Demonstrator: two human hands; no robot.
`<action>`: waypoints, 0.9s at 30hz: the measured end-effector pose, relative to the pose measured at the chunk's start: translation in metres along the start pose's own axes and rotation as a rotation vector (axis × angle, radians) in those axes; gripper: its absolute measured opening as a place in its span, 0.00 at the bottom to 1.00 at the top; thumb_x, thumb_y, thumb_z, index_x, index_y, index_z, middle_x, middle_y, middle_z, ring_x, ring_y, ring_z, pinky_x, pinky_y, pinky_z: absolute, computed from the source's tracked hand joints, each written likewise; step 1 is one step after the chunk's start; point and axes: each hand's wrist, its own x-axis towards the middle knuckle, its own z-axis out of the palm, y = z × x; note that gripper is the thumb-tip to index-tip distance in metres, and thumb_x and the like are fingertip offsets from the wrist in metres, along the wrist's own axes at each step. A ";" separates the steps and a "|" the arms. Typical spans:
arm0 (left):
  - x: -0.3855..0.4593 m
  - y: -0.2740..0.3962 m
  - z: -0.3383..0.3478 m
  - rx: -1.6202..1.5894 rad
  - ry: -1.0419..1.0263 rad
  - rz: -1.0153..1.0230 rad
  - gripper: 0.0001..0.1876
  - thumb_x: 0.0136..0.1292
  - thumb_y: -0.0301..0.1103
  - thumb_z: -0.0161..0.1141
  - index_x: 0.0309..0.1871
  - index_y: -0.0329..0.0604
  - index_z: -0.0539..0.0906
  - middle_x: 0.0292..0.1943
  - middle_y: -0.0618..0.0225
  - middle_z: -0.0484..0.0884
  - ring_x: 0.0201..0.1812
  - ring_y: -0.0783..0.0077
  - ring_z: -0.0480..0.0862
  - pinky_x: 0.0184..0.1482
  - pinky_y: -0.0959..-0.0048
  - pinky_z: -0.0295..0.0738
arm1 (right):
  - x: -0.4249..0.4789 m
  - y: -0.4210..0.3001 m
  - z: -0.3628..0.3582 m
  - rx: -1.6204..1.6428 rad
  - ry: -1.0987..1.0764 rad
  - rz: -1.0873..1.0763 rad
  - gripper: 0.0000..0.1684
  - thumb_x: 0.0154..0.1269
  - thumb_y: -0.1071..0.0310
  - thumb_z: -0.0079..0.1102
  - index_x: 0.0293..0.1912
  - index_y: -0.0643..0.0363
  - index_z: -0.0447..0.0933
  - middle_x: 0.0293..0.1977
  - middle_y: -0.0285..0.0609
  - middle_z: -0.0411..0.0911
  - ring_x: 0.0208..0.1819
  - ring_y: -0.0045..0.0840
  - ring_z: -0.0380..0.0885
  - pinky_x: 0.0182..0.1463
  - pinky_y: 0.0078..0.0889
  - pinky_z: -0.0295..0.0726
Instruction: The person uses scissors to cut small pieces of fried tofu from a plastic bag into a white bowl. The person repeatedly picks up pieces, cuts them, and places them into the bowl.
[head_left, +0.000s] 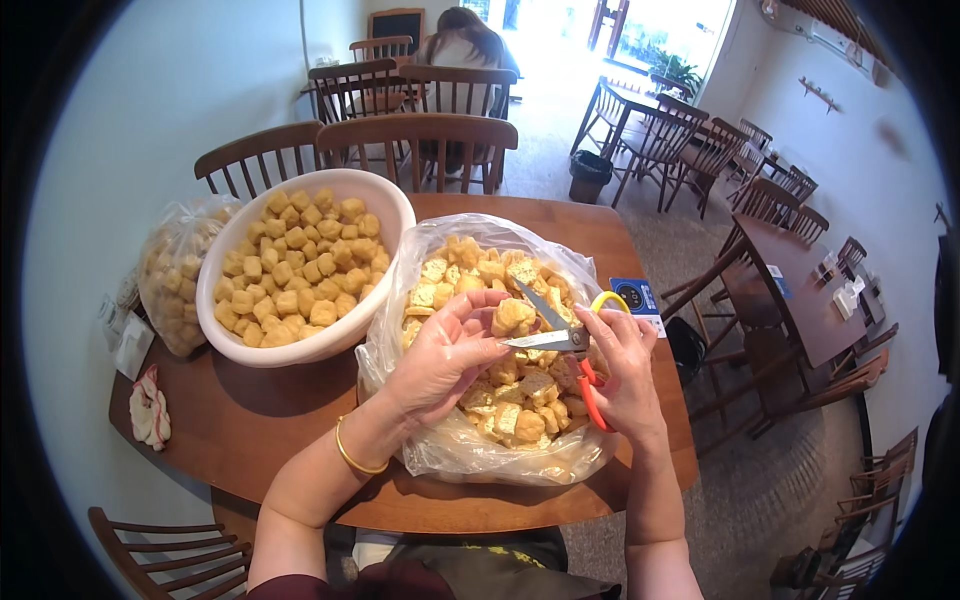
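Observation:
Between the thumb and fingers of my left hand (457, 345) is a golden fried tofu puff (514, 318). My right hand (626, 367) grips scissors (574, 339) with one red and one yellow handle. Their blades are spread, pointing left, with the puff at the gap between them. Below both hands lies an open clear plastic bag (442, 457) full of tofu puffs (529, 426), several of them cut with pale spongy insides showing. To its left a large white plastic basin (300, 358) holds many whole tofu puffs (289, 274).
A tied plastic bag of puffs (180, 292) stands left of the basin on the wooden table (262, 442). Near the left edge are a crumpled cloth (150, 409) and a tissue box (133, 345). A blue card (636, 296) lies right. Beyond, a person (461, 52) sits among chairs.

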 end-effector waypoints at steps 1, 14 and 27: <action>0.000 -0.001 0.000 0.013 0.013 -0.007 0.27 0.70 0.16 0.63 0.70 0.35 0.69 0.64 0.51 0.80 0.68 0.60 0.82 0.70 0.67 0.80 | 0.000 -0.001 0.000 -0.002 -0.003 -0.003 0.48 0.47 0.71 0.72 0.72 0.53 0.74 0.55 0.48 0.77 0.62 0.39 0.74 0.70 0.49 0.59; -0.001 -0.007 0.005 0.042 0.046 0.004 0.27 0.72 0.19 0.64 0.71 0.33 0.67 0.62 0.54 0.80 0.63 0.65 0.84 0.67 0.70 0.83 | 0.000 -0.006 -0.002 -0.006 -0.026 -0.010 0.46 0.49 0.70 0.73 0.71 0.53 0.74 0.53 0.48 0.77 0.62 0.39 0.75 0.69 0.50 0.60; -0.003 0.002 0.004 0.114 0.064 0.014 0.23 0.73 0.19 0.61 0.69 0.34 0.69 0.62 0.54 0.80 0.60 0.62 0.87 0.68 0.66 0.84 | 0.002 -0.012 -0.012 0.053 -0.040 0.020 0.29 0.60 0.58 0.79 0.61 0.51 0.84 0.32 0.35 0.80 0.37 0.27 0.79 0.54 0.37 0.65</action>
